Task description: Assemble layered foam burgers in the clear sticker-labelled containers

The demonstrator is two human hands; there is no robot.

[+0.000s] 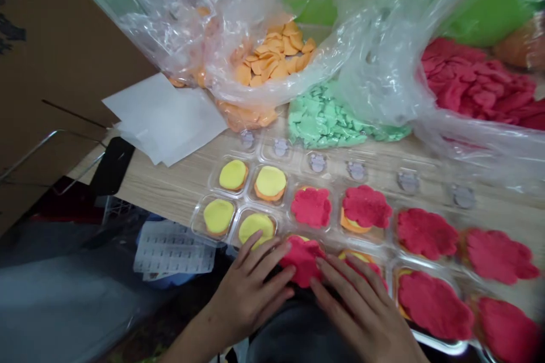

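Note:
My left hand (251, 289) and my right hand (361, 312) lie flat with fingers spread, their fingertips touching a ruffled red clay piece (303, 260) from either side. That piece sits in a compartment of a transparent plastic tray (242, 218) near my body. Neither hand grips it. Other compartments hold yellow discs on orange discs, such as one (270, 183), and similar red pieces, such as one (426, 233). Under my right fingers, a further red piece (361, 269) is partly hidden.
A far row of compartments holds small grey items (317, 163). Behind it, plastic bags hold orange discs (272, 57), green crumbles (323, 119) and red pieces (477, 82) on a wooden table (170, 193). White paper sheets (164, 119) lie at left, beside cardboard (63, 51).

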